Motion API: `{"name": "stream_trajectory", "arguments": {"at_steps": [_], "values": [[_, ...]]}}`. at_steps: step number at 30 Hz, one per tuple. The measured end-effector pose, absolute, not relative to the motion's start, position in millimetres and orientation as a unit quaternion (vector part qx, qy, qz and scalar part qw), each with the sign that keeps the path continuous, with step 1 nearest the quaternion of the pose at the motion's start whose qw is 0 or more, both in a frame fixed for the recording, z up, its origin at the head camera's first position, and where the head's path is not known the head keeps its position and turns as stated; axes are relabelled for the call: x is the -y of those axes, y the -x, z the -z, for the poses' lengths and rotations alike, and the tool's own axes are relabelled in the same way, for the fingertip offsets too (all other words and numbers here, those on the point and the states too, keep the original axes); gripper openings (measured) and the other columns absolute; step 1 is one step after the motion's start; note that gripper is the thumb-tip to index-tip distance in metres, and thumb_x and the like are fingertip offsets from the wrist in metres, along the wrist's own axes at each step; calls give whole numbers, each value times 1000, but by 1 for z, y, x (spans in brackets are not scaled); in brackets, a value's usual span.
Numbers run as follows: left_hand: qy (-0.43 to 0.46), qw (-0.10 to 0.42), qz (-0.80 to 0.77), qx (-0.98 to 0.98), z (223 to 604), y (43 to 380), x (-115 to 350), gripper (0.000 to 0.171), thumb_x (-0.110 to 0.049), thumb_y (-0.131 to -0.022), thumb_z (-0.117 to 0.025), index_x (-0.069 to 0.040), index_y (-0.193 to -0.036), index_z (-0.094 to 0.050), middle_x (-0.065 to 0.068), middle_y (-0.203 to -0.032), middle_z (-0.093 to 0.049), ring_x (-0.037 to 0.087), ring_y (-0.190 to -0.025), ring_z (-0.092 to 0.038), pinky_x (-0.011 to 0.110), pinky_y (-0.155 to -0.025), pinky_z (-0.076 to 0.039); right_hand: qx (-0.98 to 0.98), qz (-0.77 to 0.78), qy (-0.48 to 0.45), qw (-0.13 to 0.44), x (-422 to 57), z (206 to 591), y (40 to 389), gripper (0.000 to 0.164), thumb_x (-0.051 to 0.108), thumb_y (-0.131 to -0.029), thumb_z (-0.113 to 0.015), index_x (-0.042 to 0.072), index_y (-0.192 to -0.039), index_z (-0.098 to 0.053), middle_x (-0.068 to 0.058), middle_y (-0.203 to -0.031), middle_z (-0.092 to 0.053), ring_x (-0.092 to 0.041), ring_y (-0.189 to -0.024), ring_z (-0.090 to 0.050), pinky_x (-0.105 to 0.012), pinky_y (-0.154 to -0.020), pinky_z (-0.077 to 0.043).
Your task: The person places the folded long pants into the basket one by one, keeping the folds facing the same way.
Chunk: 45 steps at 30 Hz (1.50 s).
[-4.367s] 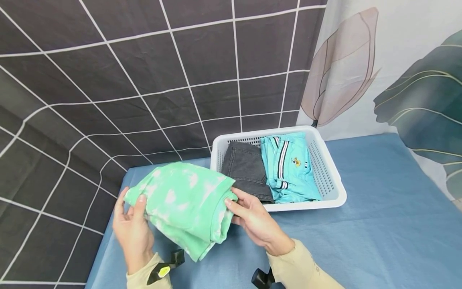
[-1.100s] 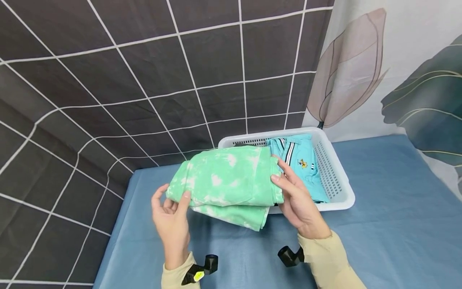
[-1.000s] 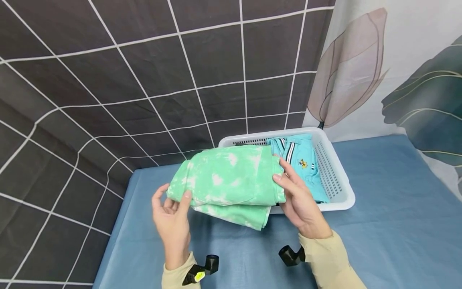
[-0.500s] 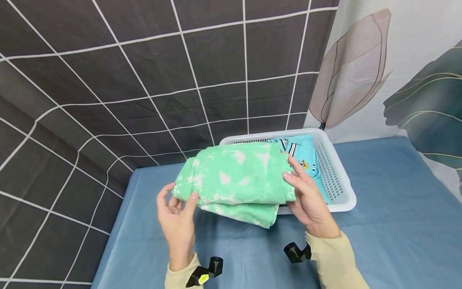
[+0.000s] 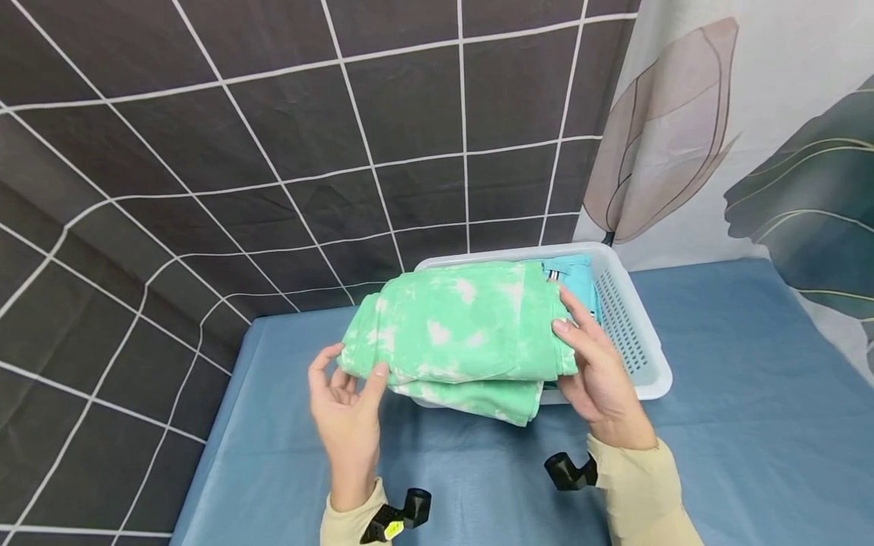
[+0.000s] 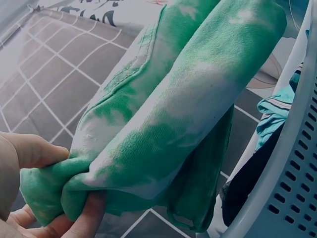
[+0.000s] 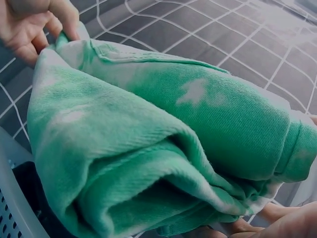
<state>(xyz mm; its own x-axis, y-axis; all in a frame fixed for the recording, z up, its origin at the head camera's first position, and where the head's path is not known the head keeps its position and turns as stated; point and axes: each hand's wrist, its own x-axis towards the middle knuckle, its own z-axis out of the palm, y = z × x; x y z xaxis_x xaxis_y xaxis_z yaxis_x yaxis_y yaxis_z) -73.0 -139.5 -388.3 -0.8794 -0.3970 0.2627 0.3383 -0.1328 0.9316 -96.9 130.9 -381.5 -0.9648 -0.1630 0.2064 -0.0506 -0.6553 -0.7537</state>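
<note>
A folded green-and-white tie-dye garment (image 5: 457, 326) of twill-like cloth with a stitched seam is held up between both hands over the left part of a white plastic basket (image 5: 657, 371). My left hand (image 5: 350, 417) pinches its left end, thumb on top and fingers beneath, as the left wrist view shows. At the other end my right hand (image 5: 604, 379) grips the folded edge, its thumb on top. Inside the basket, a turquoise shirt (image 5: 579, 279) is partly covered from the head view. Dark folded cloth (image 6: 250, 181) shows beside the basket wall in the left wrist view.
A blue cloth (image 5: 737, 425) covers the table. Behind stands a dark curtain with a white grid (image 5: 410, 106), meeting a pale leaf-patterned curtain (image 5: 669, 129) near the basket's back right corner. Black wrist cameras (image 5: 570, 472) sit on both sleeves.
Both hands have carried the green garment rightward, from left of the basket to over it. The dark folded jeans are now hidden in the head view, and the turquoise shirt is more covered.
</note>
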Motion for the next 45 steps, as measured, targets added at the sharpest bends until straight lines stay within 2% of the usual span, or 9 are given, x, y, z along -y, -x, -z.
{"name": "stream_trajectory", "arguments": {"at_steps": [8, 13, 20, 23, 31, 36, 39, 45], "values": [[-15, 235, 744, 626, 389, 72, 135, 54, 7, -89, -71, 1, -134, -42, 21, -119, -62, 27, -109, -64, 29, -85, -57, -391, 909, 142, 29, -137, 382, 98, 55, 2, -107, -36, 11, -159, -25, -4, -147, -51, -12, -112, -64, -26, -85, -56], [-10, 237, 741, 628, 389, 71, 132, 54, 7, -88, -71, 1, -133, -42, 22, -120, -61, 27, -109, -64, 28, -85, -57, -387, 911, 140, 22, -140, 382, 99, 55, 1, -106, -37, 12, -159, -28, -5, -149, -50, -13, -114, -63, -27, -88, -56], [4, 232, 746, 624, 391, 71, 128, 54, 8, -88, -71, 1, -133, -41, 22, -122, -60, 27, -110, -63, 29, -85, -57, -390, 911, 135, 11, -143, 383, 100, 58, 4, -108, -35, 7, -161, -13, -1, -142, -54, -11, -110, -64, -24, -85, -55], [9, 232, 748, 622, 391, 71, 127, 55, 8, -88, -71, 2, -133, -40, 23, -123, -59, 28, -111, -63, 29, -85, -57, -386, 912, 138, 10, -143, 383, 100, 57, 5, -108, -34, 8, -161, -13, 0, -141, -55, -10, -107, -65, -23, -85, -55], [8, 236, 752, 615, 392, 71, 124, 55, 9, -87, -71, 1, -132, -41, 23, -125, -58, 28, -113, -62, 29, -87, -56, -373, 912, 168, 0, -143, 382, 100, 48, 9, -109, -32, 5, -157, -26, -4, -138, -56, -12, -104, -65, -24, -88, -53], [10, 239, 757, 608, 392, 71, 122, 55, 10, -86, -72, 2, -131, -41, 22, -122, -60, 28, -111, -62, 29, -86, -56, -361, 918, 162, -16, -142, 382, 100, 37, 10, -109, -32, 9, -145, -40, -3, -128, -57, -12, -100, -63, -24, -85, -53], [14, 240, 758, 606, 393, 71, 120, 54, 10, -86, -72, 2, -130, -41, 21, -121, -60, 27, -110, -62, 28, -85, -57, -367, 916, 157, -25, -141, 382, 101, 31, 12, -109, -33, 11, -139, -43, -3, -128, -54, -12, -103, -61, -24, -88, -51], [28, 248, 760, 601, 395, 73, 116, 52, 12, -86, -70, 4, -129, -41, 19, -119, -60, 25, -107, -63, 27, -84, -56, -441, 884, 150, -39, -140, 381, 98, 40, 9, -109, -34, 9, -149, -36, -6, -142, -44, -13, -118, -54, -25, -99, -46]]}}
